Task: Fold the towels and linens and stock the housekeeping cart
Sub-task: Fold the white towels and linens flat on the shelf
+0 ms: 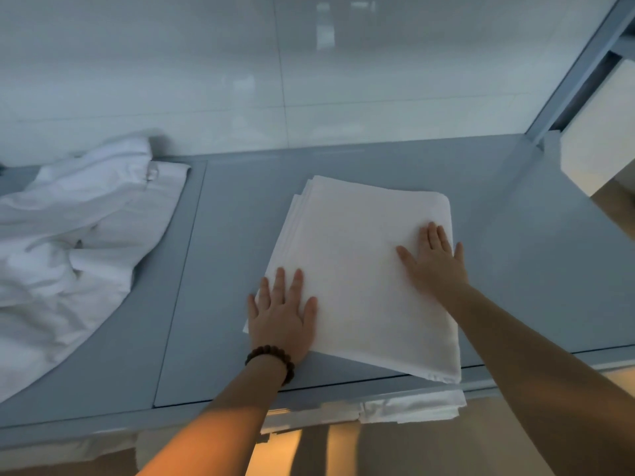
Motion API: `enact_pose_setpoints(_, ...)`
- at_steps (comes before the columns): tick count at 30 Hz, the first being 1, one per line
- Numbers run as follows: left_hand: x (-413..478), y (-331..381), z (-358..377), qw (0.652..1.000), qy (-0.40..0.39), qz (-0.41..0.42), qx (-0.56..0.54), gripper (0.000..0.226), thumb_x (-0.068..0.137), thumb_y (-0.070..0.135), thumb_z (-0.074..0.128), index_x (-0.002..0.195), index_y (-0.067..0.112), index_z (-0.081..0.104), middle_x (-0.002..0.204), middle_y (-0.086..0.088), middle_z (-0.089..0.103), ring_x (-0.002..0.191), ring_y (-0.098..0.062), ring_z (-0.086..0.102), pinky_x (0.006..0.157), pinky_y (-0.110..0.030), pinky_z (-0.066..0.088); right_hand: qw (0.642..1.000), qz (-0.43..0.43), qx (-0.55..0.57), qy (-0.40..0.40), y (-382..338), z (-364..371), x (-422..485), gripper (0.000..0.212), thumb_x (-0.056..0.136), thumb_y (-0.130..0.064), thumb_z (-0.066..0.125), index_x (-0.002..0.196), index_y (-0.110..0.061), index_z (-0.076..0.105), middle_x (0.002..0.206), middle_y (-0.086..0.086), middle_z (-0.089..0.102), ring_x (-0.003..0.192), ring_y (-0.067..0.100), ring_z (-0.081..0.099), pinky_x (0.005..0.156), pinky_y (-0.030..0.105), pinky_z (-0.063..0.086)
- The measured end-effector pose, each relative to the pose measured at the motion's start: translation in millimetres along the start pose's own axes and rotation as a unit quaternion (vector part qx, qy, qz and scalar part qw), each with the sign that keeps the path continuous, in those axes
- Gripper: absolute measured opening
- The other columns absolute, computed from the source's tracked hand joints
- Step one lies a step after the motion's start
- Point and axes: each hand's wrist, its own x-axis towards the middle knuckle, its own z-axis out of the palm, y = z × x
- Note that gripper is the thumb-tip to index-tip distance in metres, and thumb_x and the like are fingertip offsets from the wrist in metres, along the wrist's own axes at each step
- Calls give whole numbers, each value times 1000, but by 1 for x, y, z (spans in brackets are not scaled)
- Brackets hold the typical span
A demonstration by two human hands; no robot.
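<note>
A folded white linen (357, 255) lies flat on the grey-blue shelf top (226, 242), its near right corner reaching the shelf's front edge. My left hand (281, 314), with a dark bead bracelet on the wrist, presses flat on the linen's near left corner, fingers straight. Farther back, my right hand (433, 259) presses flat on the linen's right side with its fingers spread. Neither hand grips the cloth.
A crumpled heap of white linens (75, 242) covers the shelf's left part. More folded white cloth (405, 407) shows on a lower level under the front edge. A grey-blue upright post (577, 67) rises at the right, and a glossy tiled wall (240, 63) stands behind.
</note>
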Motion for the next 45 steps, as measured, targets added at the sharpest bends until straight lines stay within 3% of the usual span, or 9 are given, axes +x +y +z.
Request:
enact_pose_setpoints(7, -19, 26, -1, 999, -21, -44, -8, 62, 96, 57, 10, 152, 36, -7, 162, 0, -8, 148, -31, -3, 118, -52, 1, 1000, -1, -19, 8, -3, 29, -94, 76, 86, -70, -6, 151, -31, -10, 159, -4, -16, 146, 21, -17, 112, 59, -8)
enact_pose_setpoints(14, -36, 82, 3, 995, -47, -84, -24, 61, 98, 55, 8, 151, 34, -14, 161, -1, -16, 148, -32, -7, 118, -54, 0, 999, -4, -21, 29, 36, 25, -101, 71, 94, -60, 4, 153, -20, -3, 161, 3, -8, 147, 25, -13, 117, 55, -1)
enact_pose_setpoints(20, -32, 154, 18, 994, -39, -97, -34, 62, 98, 56, 8, 151, 34, -14, 161, -2, -14, 147, -33, -6, 117, -54, 1, 999, -21, -8, 49, 104, 13, -78, 70, 95, -59, 7, 154, -20, 0, 161, 1, -5, 148, 22, -10, 118, 49, 0)
enact_pose_setpoints(26, -38, 250, 40, 992, -40, -113, -36, 64, 96, 58, 6, 151, 32, -17, 161, -4, -16, 147, -35, -8, 117, -56, 1, 997, -62, -32, 25, 202, -8, -50, 76, 90, -63, -4, 152, -20, -7, 160, 1, -11, 147, 23, -13, 119, 48, 0)
enact_pose_setpoints(32, -47, 312, 59, 999, -28, -26, 13, 63, 90, 57, -8, 146, 33, -25, 159, 0, -21, 145, -29, -23, 117, -54, -10, 995, -89, -47, 21, 277, -21, -35, 77, 90, -65, -2, 153, -21, -4, 161, 1, -8, 148, 22, -11, 119, 49, 2)
enact_pose_setpoints(36, -48, 348, 69, 1000, -22, 5, 9, 67, 83, 58, -20, 145, 34, -27, 158, 3, -23, 144, -26, -26, 118, -52, -9, 993, -97, -57, 24, 314, -26, -22, 81, 86, -67, -10, 153, -22, -2, 161, -1, -7, 148, 20, -11, 120, 48, 2)
enact_pose_setpoints(42, -34, 371, 73, 999, -23, 32, 4, 63, 92, 56, -5, 149, 35, -20, 160, 3, -20, 145, -25, -23, 119, -50, -6, 996, -68, -55, 35, 340, -25, -17, 82, 85, -67, -11, 154, -23, -2, 161, -2, -8, 148, 20, -12, 120, 47, 1)
enact_pose_setpoints(45, -32, 374, 74, 999, -20, 36, 13, 64, 90, 57, -7, 150, 34, -19, 160, 3, -20, 146, -25, -22, 119, -49, -5, 995, -67, -58, 40, 343, -26, -16, 82, 85, -66, -13, 153, -23, -4, 161, -1, -9, 147, 20, -13, 120, 47, 0)
